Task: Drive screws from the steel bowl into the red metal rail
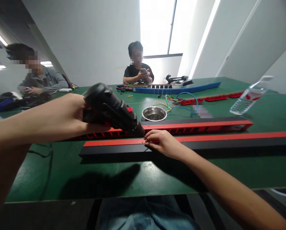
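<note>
The left hand (66,116) is wrapped tight around the grip of a black electric screwdriver (111,110), whose nose slants down onto the red top edge of the long black strip (205,143) lying across the green bench (85,175). The right hand (162,143) rests on that strip just beside the tool's nose, fingertips pinched together as if on something too small to make out. Behind the strip lies a red slotted rail (205,125), and beyond that a steel bowl (154,113) of dark small parts.

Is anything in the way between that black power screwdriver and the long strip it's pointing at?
Nothing visible is. The left hand grips the screwdriver, whose tip is right at the near black-and-red strip. The right hand rests on the strip beside the tip, fingers pinched there.
</note>
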A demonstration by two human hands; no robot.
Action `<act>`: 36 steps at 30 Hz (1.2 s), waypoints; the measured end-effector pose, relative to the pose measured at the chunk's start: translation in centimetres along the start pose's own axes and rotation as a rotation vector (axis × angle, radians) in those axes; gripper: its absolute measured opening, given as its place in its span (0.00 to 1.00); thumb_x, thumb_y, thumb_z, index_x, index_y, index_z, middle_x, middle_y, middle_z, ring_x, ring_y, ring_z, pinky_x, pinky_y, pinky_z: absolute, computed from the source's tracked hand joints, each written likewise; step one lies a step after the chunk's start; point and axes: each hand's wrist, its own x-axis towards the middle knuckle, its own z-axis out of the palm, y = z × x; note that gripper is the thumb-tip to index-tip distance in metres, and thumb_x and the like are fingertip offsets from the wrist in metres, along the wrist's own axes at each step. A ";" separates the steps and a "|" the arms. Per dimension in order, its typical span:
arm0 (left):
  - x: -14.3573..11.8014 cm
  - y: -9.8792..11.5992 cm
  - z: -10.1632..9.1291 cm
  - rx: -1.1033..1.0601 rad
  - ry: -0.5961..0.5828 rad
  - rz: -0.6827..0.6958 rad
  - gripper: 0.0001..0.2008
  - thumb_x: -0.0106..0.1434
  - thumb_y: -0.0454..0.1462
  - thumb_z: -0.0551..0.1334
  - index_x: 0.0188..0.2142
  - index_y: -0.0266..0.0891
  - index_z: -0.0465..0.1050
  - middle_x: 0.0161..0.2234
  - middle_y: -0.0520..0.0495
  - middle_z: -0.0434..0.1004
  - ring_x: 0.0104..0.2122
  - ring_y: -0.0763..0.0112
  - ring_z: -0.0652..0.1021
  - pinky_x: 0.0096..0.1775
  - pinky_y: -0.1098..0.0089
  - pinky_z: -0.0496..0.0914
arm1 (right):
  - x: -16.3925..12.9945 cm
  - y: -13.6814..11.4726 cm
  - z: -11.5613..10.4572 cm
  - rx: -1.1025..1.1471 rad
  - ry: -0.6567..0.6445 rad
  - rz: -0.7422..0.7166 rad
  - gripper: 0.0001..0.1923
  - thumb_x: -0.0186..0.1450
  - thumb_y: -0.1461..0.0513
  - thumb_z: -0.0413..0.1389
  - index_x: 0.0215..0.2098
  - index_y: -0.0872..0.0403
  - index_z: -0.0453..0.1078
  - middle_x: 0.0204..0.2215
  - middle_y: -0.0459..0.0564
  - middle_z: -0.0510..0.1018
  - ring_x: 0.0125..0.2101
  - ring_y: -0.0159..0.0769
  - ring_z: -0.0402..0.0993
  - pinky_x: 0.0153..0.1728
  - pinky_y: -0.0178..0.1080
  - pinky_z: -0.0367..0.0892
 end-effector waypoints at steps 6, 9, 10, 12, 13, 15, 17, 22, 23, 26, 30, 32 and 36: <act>-0.3 -3.8 -0.4 0.402 -0.112 0.281 0.23 0.50 0.36 0.77 0.46 0.35 0.83 0.40 0.47 0.85 0.41 0.63 0.81 0.34 0.77 0.75 | -0.7 -0.4 0.2 -0.258 0.111 0.252 0.13 0.76 0.58 0.48 0.41 0.54 0.72 0.35 0.52 0.81 0.32 0.37 0.76 0.34 0.37 0.64; -0.4 -7.1 0.5 0.241 0.062 0.029 0.16 0.53 0.40 0.77 0.37 0.32 0.82 0.30 0.46 0.83 0.29 0.68 0.79 0.27 0.77 0.73 | -1.1 -1.1 1.1 -0.550 0.005 0.247 0.11 0.76 0.61 0.46 0.40 0.54 0.68 0.33 0.52 0.80 0.31 0.39 0.75 0.33 0.39 0.59; -0.4 -8.2 1.0 0.118 0.050 -0.062 0.16 0.56 0.44 0.74 0.35 0.31 0.80 0.27 0.45 0.82 0.26 0.68 0.78 0.25 0.76 0.72 | -1.2 -1.3 1.4 -0.622 -0.031 0.235 0.10 0.75 0.61 0.46 0.39 0.54 0.67 0.32 0.52 0.79 0.31 0.40 0.75 0.33 0.40 0.58; -0.3 -10.1 1.9 -0.244 -0.027 -0.192 0.15 0.59 0.43 0.73 0.37 0.32 0.79 0.28 0.45 0.81 0.25 0.68 0.79 0.25 0.74 0.74 | -1.2 -1.5 1.7 -0.710 -0.066 0.229 0.09 0.75 0.62 0.46 0.38 0.54 0.65 0.32 0.52 0.79 0.31 0.40 0.75 0.33 0.40 0.57; -0.3 -10.9 2.3 -0.384 -0.062 -0.213 0.14 0.60 0.42 0.72 0.37 0.31 0.78 0.29 0.45 0.80 0.26 0.69 0.79 0.27 0.74 0.75 | -1.1 -1.6 1.7 -0.729 -0.079 0.231 0.08 0.74 0.63 0.46 0.38 0.54 0.65 0.31 0.52 0.79 0.31 0.40 0.75 0.33 0.40 0.56; -0.3 -12.0 2.9 -0.557 -0.086 -0.213 0.11 0.60 0.39 0.71 0.36 0.31 0.78 0.31 0.45 0.80 0.28 0.70 0.79 0.30 0.75 0.77 | -1.0 -1.5 1.6 -0.746 -0.115 0.227 0.08 0.74 0.63 0.46 0.38 0.54 0.64 0.31 0.52 0.78 0.30 0.40 0.75 0.32 0.40 0.55; -0.3 -12.6 3.2 -0.602 -0.080 -0.202 0.09 0.60 0.37 0.70 0.35 0.32 0.78 0.31 0.45 0.79 0.28 0.71 0.79 0.31 0.76 0.77 | -1.0 -1.4 1.2 -0.748 -0.142 0.220 0.08 0.74 0.63 0.46 0.38 0.53 0.63 0.30 0.52 0.78 0.29 0.39 0.75 0.31 0.40 0.54; -1.1 -12.5 3.1 -0.811 -0.072 -0.238 0.03 0.60 0.31 0.65 0.29 0.33 0.75 0.28 0.46 0.74 0.26 0.72 0.76 0.29 0.74 0.77 | -2.1 -0.6 0.1 -0.752 -0.143 0.211 0.07 0.72 0.63 0.45 0.36 0.53 0.62 0.29 0.53 0.77 0.28 0.40 0.74 0.31 0.40 0.54; -1.2 -12.4 3.1 -0.841 -0.068 -0.224 0.03 0.60 0.30 0.64 0.29 0.33 0.74 0.28 0.46 0.73 0.26 0.72 0.76 0.29 0.73 0.77 | -2.5 -0.4 -0.2 -0.750 -0.135 0.209 0.07 0.72 0.63 0.45 0.36 0.53 0.62 0.29 0.54 0.77 0.28 0.41 0.74 0.31 0.40 0.55; -1.7 -12.3 3.4 -0.881 -0.071 -0.185 0.03 0.60 0.31 0.64 0.29 0.33 0.74 0.29 0.45 0.73 0.26 0.71 0.75 0.29 0.73 0.77 | -3.8 0.4 -1.1 -0.740 -0.114 0.211 0.06 0.71 0.63 0.45 0.36 0.52 0.62 0.28 0.54 0.76 0.28 0.42 0.74 0.31 0.40 0.57; -2.0 -12.6 4.4 -0.936 -0.119 -0.179 0.02 0.61 0.32 0.66 0.31 0.33 0.75 0.29 0.45 0.74 0.28 0.71 0.76 0.32 0.73 0.77 | -5.4 1.4 -2.6 -0.747 -0.109 0.230 0.07 0.72 0.61 0.44 0.36 0.51 0.60 0.28 0.53 0.76 0.27 0.42 0.73 0.30 0.40 0.59; -2.0 -12.8 5.0 -0.947 -0.138 -0.185 0.03 0.61 0.33 0.66 0.32 0.33 0.75 0.30 0.45 0.75 0.28 0.71 0.76 0.33 0.72 0.77 | -6.1 1.8 -3.3 -0.753 -0.109 0.244 0.07 0.72 0.61 0.44 0.36 0.51 0.60 0.28 0.53 0.76 0.27 0.43 0.74 0.31 0.40 0.60; -2.0 -13.5 6.1 -0.923 -0.173 -0.204 0.05 0.60 0.34 0.68 0.34 0.32 0.76 0.29 0.46 0.75 0.28 0.71 0.76 0.32 0.72 0.77 | -7.3 2.4 -4.2 -0.741 -0.097 0.284 0.06 0.73 0.61 0.44 0.38 0.51 0.60 0.30 0.53 0.77 0.29 0.44 0.76 0.31 0.41 0.61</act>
